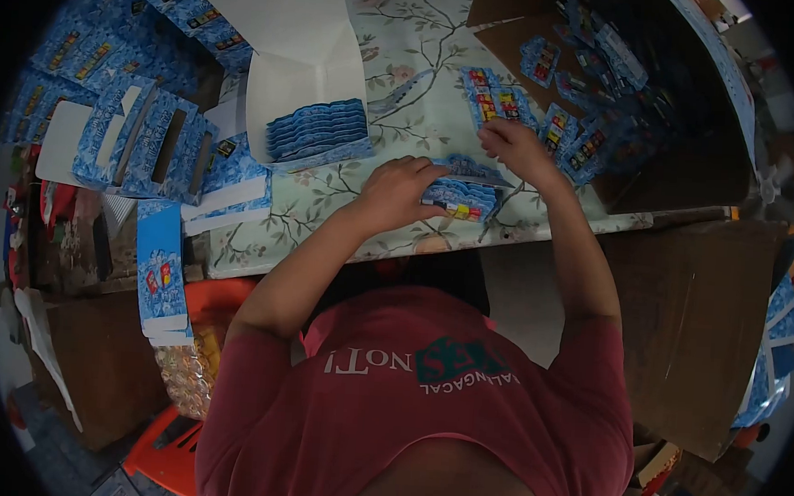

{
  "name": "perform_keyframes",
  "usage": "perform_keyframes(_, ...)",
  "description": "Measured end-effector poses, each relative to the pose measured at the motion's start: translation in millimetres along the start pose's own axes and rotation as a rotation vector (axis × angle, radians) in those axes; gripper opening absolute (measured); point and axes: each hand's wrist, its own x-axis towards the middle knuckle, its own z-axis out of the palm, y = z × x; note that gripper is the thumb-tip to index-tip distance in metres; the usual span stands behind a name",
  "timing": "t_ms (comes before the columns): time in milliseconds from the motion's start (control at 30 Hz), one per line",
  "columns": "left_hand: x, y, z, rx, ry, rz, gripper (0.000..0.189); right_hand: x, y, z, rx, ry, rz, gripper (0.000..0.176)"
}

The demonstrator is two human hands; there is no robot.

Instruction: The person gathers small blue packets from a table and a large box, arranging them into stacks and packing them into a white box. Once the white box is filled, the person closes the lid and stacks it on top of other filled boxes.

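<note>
My left hand (395,193) grips a stack of blue packets (462,200) at the table's front edge, its thumb and fingers around the left end. The packets have small red and yellow pictures along the near side. To the right, my right hand (518,153) is raised with its fingers curled closed; whether anything is in them is hidden. Just beyond it lie loose blue packets (492,99) with red and yellow pictures. Left of centre stands an open white-lined box (309,56), holding a row of overlapping blue packets (318,129).
A large cardboard box (684,166) with many loose packets lies at the right. Blue printed cartons (144,142) are piled at the left. A flower-patterned cloth (326,216) covers the table. An orange-red chair (166,452) stands below left.
</note>
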Motion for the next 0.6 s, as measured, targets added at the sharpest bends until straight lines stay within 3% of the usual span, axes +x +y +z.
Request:
perform_keyframes(67, -4, 0, 3, -0.019, -0.001, 0.021, 0.067, 5, 19, -5, -0.511, 0.031, -0.224, 0.026)
perform_keyframes(100, -8, 2, 4, -0.014, 0.056, 0.065, 0.06, 4, 28, 2, -0.506, 0.029, -0.222, 0.026)
perform_keyframes(167, -9, 5, 4, -0.008, 0.109, 0.109, 0.054, 2, 39, 18, -0.688, 0.23, -0.424, 0.027)
perform_keyframes(200, -6, 9, 2, 0.01, 0.144, 0.075, 0.05, 2, 33, 21, -0.686, 0.227, -0.423, 0.027)
perform_keyframes(267, -5, 12, 0, 0.03, 0.18, 0.045, 0.047, 0, 16, 22, -0.557, 0.072, -0.048, 0.027)
perform_keyframes(333, -2, 11, -5, 0.045, -0.009, -0.004, 0.044, 5, 22, 15, -0.529, -0.023, -0.115, 0.025)
perform_keyframes(400, -8, 10, 4, 0.074, 0.118, 0.094, 0.041, 3, 16, 13, -0.503, -0.116, -0.183, 0.023)
perform_keyframes(467, -13, 10, 7, 0.09, 0.236, 0.184, 0.039, -18, 3, 24, -0.71, 0.284, -0.681, 0.018)
perform_keyframes(600, -21, 9, 12, 0.129, 0.216, 0.226, 0.037, -19, 12, 26, -0.769, 0.417, -0.52, 0.016)
